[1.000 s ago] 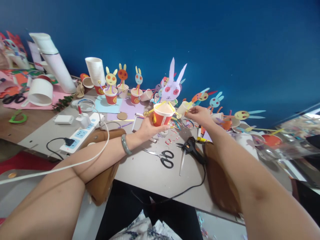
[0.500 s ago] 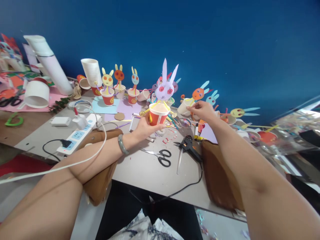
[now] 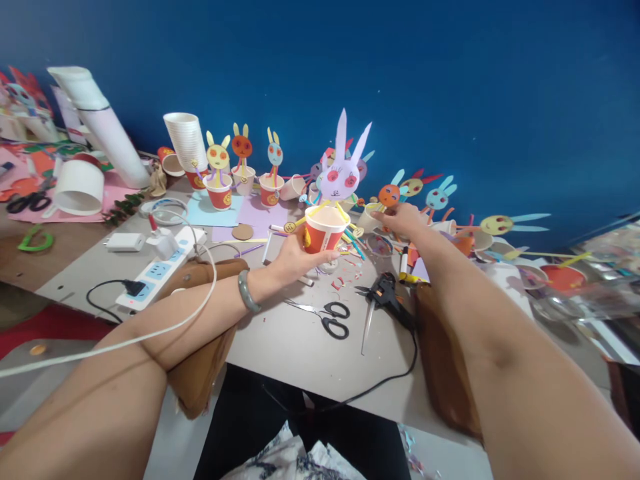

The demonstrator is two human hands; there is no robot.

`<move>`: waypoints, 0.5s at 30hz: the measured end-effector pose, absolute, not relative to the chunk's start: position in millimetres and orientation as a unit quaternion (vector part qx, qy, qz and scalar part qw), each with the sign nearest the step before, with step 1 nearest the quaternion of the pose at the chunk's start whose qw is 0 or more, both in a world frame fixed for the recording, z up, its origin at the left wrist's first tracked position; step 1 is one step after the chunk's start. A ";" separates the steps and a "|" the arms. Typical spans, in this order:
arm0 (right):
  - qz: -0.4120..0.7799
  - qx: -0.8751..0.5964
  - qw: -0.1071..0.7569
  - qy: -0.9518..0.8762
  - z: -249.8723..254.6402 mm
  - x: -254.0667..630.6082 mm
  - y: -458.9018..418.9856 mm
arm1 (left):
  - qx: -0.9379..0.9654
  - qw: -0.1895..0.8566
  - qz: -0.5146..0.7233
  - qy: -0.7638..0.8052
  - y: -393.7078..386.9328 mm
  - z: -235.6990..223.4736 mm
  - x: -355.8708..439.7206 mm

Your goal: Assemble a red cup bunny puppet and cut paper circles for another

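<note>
My left hand [image 3: 293,257] is wrapped round a red and white paper cup [image 3: 323,230] held above the grey table. A pale purple paper rabbit head [image 3: 343,175] with long ears stands up out of that cup on yellow strips. My right hand [image 3: 403,219] reaches further back, fingers pinched at an orange rabbit figure [image 3: 389,195] and a white cup [image 3: 369,215] lying on its side; what the fingers hold is not clear. A green bangle [image 3: 249,291] sits on my left wrist.
Scissors [image 3: 327,316] and a black glue gun [image 3: 385,293] with its cord lie in front of me. Finished rabbit cups [image 3: 220,180] and a stack of white cups [image 3: 184,140] stand at the back left. A power strip [image 3: 160,267] lies at left, brown bags under both forearms.
The right hand has shifted slightly along the row of rabbit figures at the back. The left hand keeps the cup in about the same place; the view has moved a little.
</note>
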State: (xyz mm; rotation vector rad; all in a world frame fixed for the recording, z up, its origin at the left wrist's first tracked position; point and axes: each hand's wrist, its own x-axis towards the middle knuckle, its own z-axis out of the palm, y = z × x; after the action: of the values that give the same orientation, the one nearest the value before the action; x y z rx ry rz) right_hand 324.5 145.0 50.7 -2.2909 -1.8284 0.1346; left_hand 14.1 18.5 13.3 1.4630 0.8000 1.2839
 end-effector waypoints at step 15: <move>0.016 -0.761 0.123 -0.636 47.0 350.9 147.3 | 0.608 0.494 0.527 0.330 18.9 11.8 13.9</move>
State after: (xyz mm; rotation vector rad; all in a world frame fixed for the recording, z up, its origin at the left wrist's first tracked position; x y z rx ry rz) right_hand 350.9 147.3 47.0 -2.2207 -1.8556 0.0459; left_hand 13.9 18.9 11.8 1.4734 0.8011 1.2776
